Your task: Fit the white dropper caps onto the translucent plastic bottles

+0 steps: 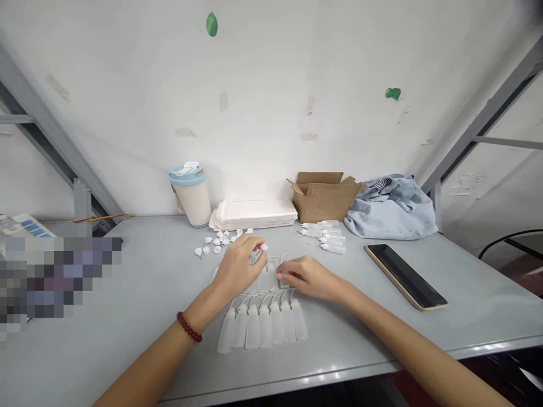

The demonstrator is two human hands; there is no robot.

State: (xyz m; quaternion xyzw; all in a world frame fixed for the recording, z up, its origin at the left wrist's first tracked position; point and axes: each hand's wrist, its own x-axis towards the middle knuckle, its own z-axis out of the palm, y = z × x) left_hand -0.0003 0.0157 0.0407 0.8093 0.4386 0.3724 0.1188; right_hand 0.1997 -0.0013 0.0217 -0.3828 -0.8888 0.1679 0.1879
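Observation:
My left hand (240,264) is at the middle of the grey table (148,294), pinching a small white cap (264,247) between its fingertips. My right hand (309,277) rests beside it, its fingers closed on a small clear plastic bottle (283,278) lying on the table. Just in front of both hands lies a neat row of several clear bottles (263,327) with white tips and tethered caps. A scatter of loose white caps (218,242) lies behind my left hand.
At the back stand a blue-lidded cup (192,195), a stack of white sheets (254,213), an open cardboard box (324,198) and a bundled blue cloth (390,206). More bottles (326,236) lie by the box. A phone (405,276) lies at right.

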